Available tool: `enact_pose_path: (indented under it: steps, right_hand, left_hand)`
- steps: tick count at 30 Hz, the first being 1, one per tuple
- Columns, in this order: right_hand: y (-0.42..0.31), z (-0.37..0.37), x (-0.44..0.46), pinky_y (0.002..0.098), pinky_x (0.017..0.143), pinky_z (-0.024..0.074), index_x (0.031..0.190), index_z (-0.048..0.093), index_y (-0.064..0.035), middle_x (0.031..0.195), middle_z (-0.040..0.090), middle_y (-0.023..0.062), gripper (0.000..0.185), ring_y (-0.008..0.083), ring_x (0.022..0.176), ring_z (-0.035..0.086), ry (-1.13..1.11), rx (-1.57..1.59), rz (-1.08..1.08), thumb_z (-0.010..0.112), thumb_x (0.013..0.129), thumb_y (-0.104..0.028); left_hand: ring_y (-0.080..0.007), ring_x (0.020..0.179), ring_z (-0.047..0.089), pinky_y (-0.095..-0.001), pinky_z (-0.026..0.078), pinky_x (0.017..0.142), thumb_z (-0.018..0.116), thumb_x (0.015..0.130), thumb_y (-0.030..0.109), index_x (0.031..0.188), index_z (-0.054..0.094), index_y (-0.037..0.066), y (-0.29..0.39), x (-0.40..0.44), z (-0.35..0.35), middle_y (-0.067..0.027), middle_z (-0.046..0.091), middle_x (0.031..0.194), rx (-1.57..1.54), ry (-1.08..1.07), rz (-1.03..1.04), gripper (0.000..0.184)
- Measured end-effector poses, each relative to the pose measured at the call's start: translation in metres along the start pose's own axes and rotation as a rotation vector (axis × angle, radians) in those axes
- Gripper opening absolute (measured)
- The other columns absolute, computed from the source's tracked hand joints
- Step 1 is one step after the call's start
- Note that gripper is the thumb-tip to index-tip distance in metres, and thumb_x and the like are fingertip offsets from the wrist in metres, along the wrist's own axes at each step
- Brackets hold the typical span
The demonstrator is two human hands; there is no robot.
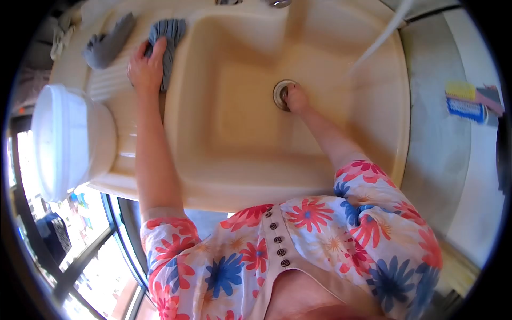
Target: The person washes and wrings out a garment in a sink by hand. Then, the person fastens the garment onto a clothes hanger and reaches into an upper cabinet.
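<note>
On the ridged drainboard at the left, my left hand (146, 66) is closed on a grey-blue cloth (170, 58) lying beside the basin. A second grey cloth (109, 45) lies bunched further left. Down in the beige sink (234, 122), my right hand (296, 98) reaches to the round metal drain (281, 96), its fingers bent into the opening. Whatever those fingers hold, if anything, is hidden inside the drain.
A white plastic bucket (61, 141) stands on the left of the drainboard. A pale hose (384, 37) hangs over the sink's upper right. Sponges (461, 92) and a blue package (465, 109) lie on the right counter. Faucet parts (278, 3) show at the top edge.
</note>
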State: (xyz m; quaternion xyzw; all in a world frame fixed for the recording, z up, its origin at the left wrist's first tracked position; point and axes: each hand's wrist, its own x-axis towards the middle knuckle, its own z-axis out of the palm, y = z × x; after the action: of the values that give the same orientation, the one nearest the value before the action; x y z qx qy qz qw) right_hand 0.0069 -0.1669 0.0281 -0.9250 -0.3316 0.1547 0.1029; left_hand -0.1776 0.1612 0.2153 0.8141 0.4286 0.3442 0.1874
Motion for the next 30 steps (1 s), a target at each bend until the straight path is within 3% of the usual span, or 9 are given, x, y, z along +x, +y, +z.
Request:
enact_pose_path:
  steps: [6,8,11,14,15,18,22,25,30]
  right_hand:
    - [-0.038,-0.058,-0.008,0.0361,0.073,0.0481,0.114,0.049,-0.0040,0.110,0.052,0.0178,0.046,0.0288,0.094,0.056,-0.199,0.219,-0.043,0.062,0.074,-0.021]
    - [-0.043,-0.056,-0.001,0.0329,0.071,0.0479,0.120,0.047,-0.0079,0.106,0.056,0.0121,0.049,0.0227,0.096,0.056,-0.540,0.951,0.166,0.061,0.078,-0.029]
    - [-0.089,-0.120,-0.032,0.0316,0.066,0.0482,0.116,0.048,-0.0068,0.097,0.060,0.0087,0.046,0.0191,0.088,0.059,-0.494,1.432,0.049,0.061,0.080,-0.032]
    - [-0.098,-0.139,-0.032,0.0329,0.060,0.0490,0.112,0.049,-0.0047,0.089,0.061,0.0085,0.043,0.0204,0.076,0.061,-0.495,1.818,-0.047,0.061,0.080,-0.030]
    - [-0.089,-0.140,-0.029,0.0319,0.059,0.0489,0.111,0.049,-0.0047,0.088,0.061,0.0084,0.042,0.0196,0.074,0.060,-0.453,1.759,-0.012,0.062,0.079,-0.029]
    - [-0.035,-0.140,-0.024,0.0290,0.056,0.0487,0.109,0.050,-0.0049,0.087,0.061,0.0075,0.041,0.0162,0.069,0.059,-0.306,1.583,0.085,0.063,0.078,-0.027]
    - [0.028,-0.179,-0.036,0.0235,0.056,0.0468,0.106,0.053,-0.0069,0.084,0.059,0.0025,0.036,0.0098,0.069,0.057,-0.069,1.191,0.050,0.063,0.075,-0.022]
    - [0.060,-0.219,-0.049,0.0237,0.059,0.0465,0.105,0.055,-0.0085,0.087,0.059,0.0006,0.031,0.0097,0.074,0.056,0.040,1.127,0.122,0.059,0.075,-0.016]
    - [0.128,-0.206,-0.043,0.0268,0.060,0.0459,0.102,0.056,-0.0079,0.085,0.059,0.0020,0.030,0.0128,0.074,0.055,0.204,0.990,0.294,0.052,0.073,-0.006]
  left_hand:
    - [-0.0296,0.087,0.058,-0.0369,0.043,0.079,0.070,0.065,0.042,0.092,0.064,-0.001,0.002,0.011,0.000,-0.0171,0.062,0.089,-0.217,-0.003,-0.105,0.051]
    - [-0.0270,0.084,0.059,-0.0347,0.043,0.078,0.071,0.066,0.035,0.088,0.065,-0.002,0.014,0.010,-0.004,-0.0161,0.063,0.087,-0.270,-0.042,-0.128,0.044]
    - [-0.0245,0.080,0.060,-0.0312,0.044,0.076,0.070,0.068,0.026,0.082,0.065,-0.003,0.087,-0.013,-0.020,-0.0147,0.063,0.086,-0.465,-0.400,-0.013,0.032]
    - [-0.0165,0.074,0.057,-0.0267,0.045,0.070,0.068,0.073,0.018,0.080,0.064,-0.002,0.128,-0.054,0.008,-0.0090,0.063,0.081,-0.394,-0.449,0.452,0.022]
    - [-0.0140,0.071,0.056,-0.0256,0.045,0.068,0.067,0.074,0.017,0.082,0.064,-0.002,0.139,-0.064,0.015,-0.0069,0.062,0.078,-0.351,-0.384,0.645,0.021]
    - [-0.0101,0.068,0.054,-0.0237,0.045,0.064,0.063,0.079,0.018,0.085,0.063,-0.002,0.158,-0.080,0.028,-0.0036,0.062,0.075,-0.685,-0.684,0.079,0.021]
    - [-0.0079,0.065,0.054,-0.0210,0.043,0.060,0.056,0.084,0.015,0.089,0.061,-0.002,0.161,-0.069,0.040,-0.0023,0.061,0.076,-1.130,-0.840,-0.409,0.018]
    - [-0.0086,0.066,0.054,-0.0217,0.043,0.060,0.055,0.085,0.013,0.091,0.059,-0.003,0.166,-0.061,0.041,-0.0029,0.060,0.077,-1.212,-0.840,-0.470,0.018]
    - [-0.0132,0.074,0.056,-0.0250,0.045,0.067,0.059,0.080,0.015,0.107,0.054,-0.003,0.139,-0.057,0.064,-0.0079,0.060,0.086,-0.815,-0.891,-0.416,0.033]
